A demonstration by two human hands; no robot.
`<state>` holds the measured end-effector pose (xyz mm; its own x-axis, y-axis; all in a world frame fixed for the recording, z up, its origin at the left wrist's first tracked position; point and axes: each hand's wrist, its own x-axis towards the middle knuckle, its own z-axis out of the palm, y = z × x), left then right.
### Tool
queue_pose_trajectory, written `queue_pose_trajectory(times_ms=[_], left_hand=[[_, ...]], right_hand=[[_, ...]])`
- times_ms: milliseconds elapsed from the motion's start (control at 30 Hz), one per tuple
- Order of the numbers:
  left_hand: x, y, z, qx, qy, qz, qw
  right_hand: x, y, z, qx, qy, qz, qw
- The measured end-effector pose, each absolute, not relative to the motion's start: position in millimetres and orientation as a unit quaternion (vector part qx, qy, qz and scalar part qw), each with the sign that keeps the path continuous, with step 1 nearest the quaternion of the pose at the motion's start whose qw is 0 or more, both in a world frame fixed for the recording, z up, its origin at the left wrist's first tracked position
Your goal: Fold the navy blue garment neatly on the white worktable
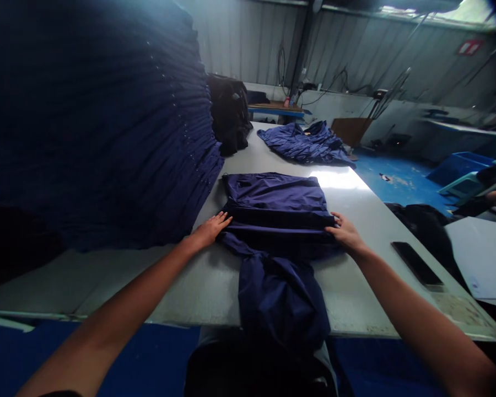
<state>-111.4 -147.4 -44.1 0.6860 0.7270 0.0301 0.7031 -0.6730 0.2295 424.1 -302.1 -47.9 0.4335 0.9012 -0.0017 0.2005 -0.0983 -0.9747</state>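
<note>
A navy blue garment [276, 209] lies partly folded on the grey table [215, 281], its lower end hanging over the near edge. My left hand [210, 229] rests flat at the garment's left edge, fingers stretched out. My right hand [345, 231] sits at the garment's right edge, fingers curled onto the fold of cloth there.
A tall stack of folded navy garments [107, 127] fills the left side of the table. A crumpled blue garment [306, 143] lies farther back, beside a dark pile [229, 113]. A black phone [416, 263] lies at the right. Blue bins [458, 168] stand on the floor.
</note>
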Motion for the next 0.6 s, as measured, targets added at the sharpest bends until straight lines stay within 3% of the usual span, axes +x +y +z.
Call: queue_pose_trajectory(times_ms=[133, 267, 367, 467, 600], left_hand=[[-111, -144, -36, 0.908, 0.402, 0.067, 0.099], [-99, -132, -22, 0.888, 0.433, 0.014, 0.155], [-79, -112, -9, 0.856, 0.46, 0.099, 0.213], [-54, -85, 3, 0.833, 0.487, 0.172, 0.197], [-34, -49, 16, 0.842, 0.489, 0.125, 0.191]], right_hand=[[432, -290, -29, -0.656, -0.355, 0.298, 0.596], [432, -278, -9, -0.649, -0.344, 0.351, 0.581], [426, -274, 4, -0.625, -0.357, 0.383, 0.579], [416, -275, 14, -0.587, -0.382, 0.406, 0.587], [405, -283, 22, -0.539, -0.398, 0.429, 0.605]])
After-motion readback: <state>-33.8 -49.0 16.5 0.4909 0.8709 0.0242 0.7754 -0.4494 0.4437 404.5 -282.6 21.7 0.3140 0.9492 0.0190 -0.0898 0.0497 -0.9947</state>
